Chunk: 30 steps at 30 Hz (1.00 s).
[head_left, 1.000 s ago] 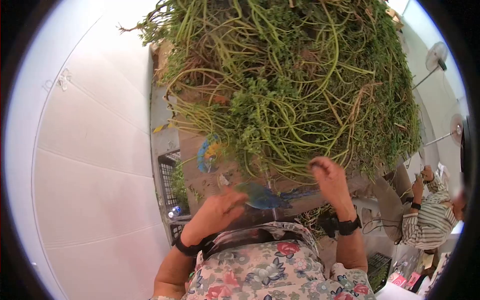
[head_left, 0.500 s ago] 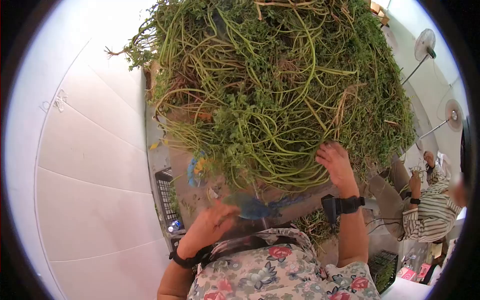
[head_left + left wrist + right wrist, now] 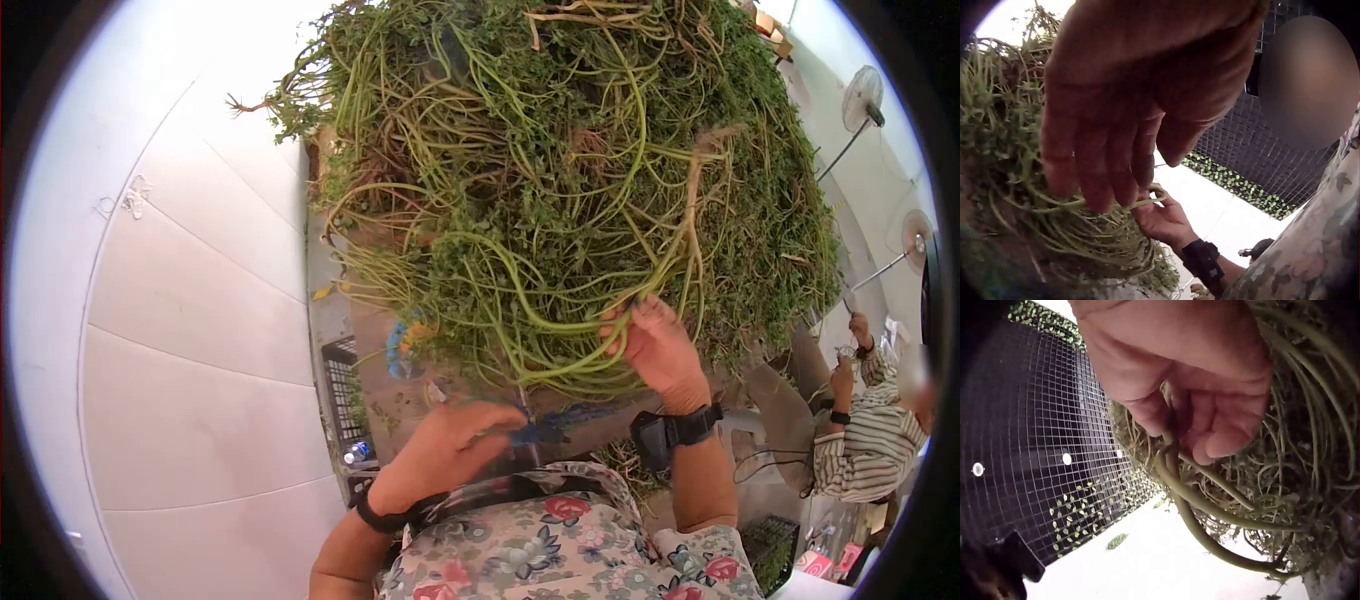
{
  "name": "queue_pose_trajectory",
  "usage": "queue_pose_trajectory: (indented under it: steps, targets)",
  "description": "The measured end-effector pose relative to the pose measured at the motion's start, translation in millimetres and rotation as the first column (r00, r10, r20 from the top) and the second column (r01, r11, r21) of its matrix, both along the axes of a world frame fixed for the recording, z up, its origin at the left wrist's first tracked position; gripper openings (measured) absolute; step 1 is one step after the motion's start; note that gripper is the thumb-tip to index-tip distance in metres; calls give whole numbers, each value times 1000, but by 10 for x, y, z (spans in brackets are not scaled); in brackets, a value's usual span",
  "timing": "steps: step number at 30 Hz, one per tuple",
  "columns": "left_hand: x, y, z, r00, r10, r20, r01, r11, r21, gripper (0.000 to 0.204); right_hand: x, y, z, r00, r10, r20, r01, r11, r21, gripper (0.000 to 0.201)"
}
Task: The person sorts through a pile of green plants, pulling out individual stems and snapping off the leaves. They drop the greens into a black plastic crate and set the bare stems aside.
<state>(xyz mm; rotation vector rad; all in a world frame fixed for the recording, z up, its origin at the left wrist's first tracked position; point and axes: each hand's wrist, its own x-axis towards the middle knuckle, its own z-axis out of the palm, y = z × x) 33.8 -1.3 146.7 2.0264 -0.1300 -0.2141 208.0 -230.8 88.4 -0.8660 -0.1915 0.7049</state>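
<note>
A large heap of leafy green plants (image 3: 560,200) with long stems fills the table in front of me. My right hand (image 3: 660,350) is at the heap's near edge, thumb and fingers pinching a few thick green stems (image 3: 1235,519). In the right wrist view these stems bend down from the fingertips and back toward the heap. My left hand (image 3: 450,450) hovers over the near table edge, fingers loosely extended and holding nothing. From the left wrist view, its fingers (image 3: 1094,169) hang in front of the heap, with the right hand beyond them.
A blue patch (image 3: 540,427) marks the table near the left hand. At left stands a black crate (image 3: 343,385) with greens and a bottle (image 3: 357,452). Another person (image 3: 860,440) in a striped shirt sits at right, near two standing fans (image 3: 862,98). Another crate (image 3: 770,545) stands lower right.
My right hand has reached into the heap's near edge, taken hold of stems and drawn them slightly toward me. The left hand has shifted a little to the right, its fingers straighter.
</note>
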Motion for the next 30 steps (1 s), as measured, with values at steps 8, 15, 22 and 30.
queue_pose_trajectory:
  steps: [8, 15, 22, 30]
  targets:
    - [575, -290, -241, 919, 98, 382, -113, 994, 16, 41, -213, 211, 67, 979, 126, 159, -77, 956, -283, 25]
    - [796, -389, -356, 954, 88, 286, -92, 996, 2, 32, -212, 181, 185, 931, 139, 337, 63, 849, -524, 30]
    - [900, -493, -393, 967, 111, 228, -98, 993, -67, 17, -70, 214, 100, 999, -25, -44, 24, 999, -25, 26]
    - [964, -444, -555, 974, 223, 37, -199, 922, -333, 14, -217, 379, 139, 980, -135, 146, 157, 977, -145, 21]
